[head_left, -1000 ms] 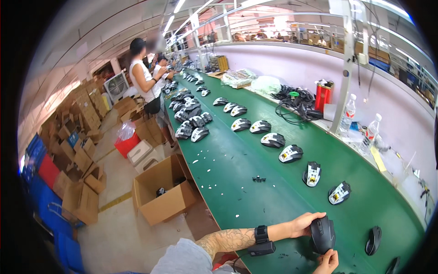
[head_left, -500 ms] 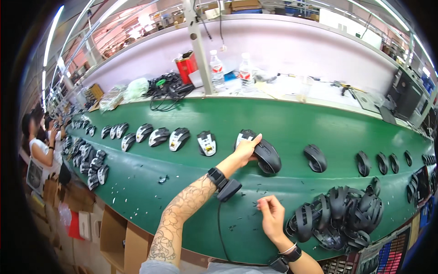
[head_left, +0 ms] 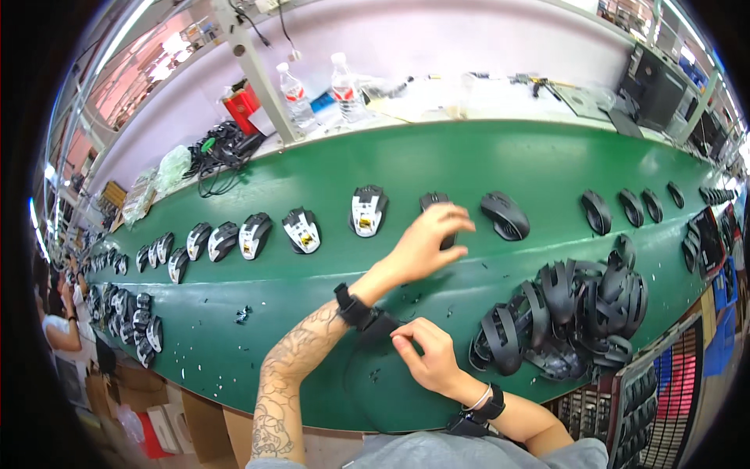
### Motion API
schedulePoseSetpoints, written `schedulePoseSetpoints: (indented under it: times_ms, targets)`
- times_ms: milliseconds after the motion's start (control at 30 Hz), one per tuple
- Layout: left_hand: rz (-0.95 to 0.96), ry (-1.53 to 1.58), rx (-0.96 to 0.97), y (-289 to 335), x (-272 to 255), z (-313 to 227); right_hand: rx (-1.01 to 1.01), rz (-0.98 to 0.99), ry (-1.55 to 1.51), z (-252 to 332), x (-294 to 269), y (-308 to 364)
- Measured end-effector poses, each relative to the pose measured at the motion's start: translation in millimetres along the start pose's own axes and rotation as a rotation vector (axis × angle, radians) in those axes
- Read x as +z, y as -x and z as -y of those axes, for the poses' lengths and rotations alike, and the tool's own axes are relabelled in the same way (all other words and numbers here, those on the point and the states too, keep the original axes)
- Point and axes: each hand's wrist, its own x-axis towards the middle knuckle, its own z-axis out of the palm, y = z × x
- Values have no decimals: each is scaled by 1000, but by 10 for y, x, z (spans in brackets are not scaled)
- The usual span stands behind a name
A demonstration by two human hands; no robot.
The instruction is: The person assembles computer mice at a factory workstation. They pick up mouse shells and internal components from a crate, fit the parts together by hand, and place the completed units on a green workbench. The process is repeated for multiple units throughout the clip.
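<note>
My left hand [head_left: 430, 242] reaches over a black computer mouse [head_left: 434, 198] in the row on the green bench. Its fingers are spread and bent above the mouse, hiding most of it; whether they still touch it is hard to see. My right hand [head_left: 428, 356] is closer to me, over the front of the bench, thumb and fingertips pinched together; anything between them is hidden. To the left of the covered mouse sits a mouse with an exposed white inside [head_left: 367, 211]. On its right is a complete black mouse [head_left: 505, 216].
A heap of black mouse shells [head_left: 562, 313] lies to the right of my right hand. More opened mice [head_left: 255, 236] line the left, with a pile of them [head_left: 125, 320] nearer. Small dark bits [head_left: 244, 314] are scattered about. Water bottles [head_left: 344, 90] stand on the back shelf.
The black mouse that my left hand was gripping is now down in the row, and those fingers have spread. My right hand has moved left, still pinched. The view has shifted.
</note>
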Motion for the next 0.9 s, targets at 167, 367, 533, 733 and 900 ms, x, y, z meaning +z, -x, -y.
schedulePoseSetpoints:
  times_ms: [167,367,533,733,900]
  targets:
    - [334,411,-105,389,259,-543,-521,53,-6,157,67,37]
    - [476,220,-42,374,406,-633,-524,46,-20,96,92,65]
    - [608,302,-78,190,437,-584,-471,20,-21,140,88,73]
    - [565,187,81,77,491,-641,-453,22,-2,120,77,52]
    - [440,142,201,107,624,-686,-479,24,41,178,80,39]
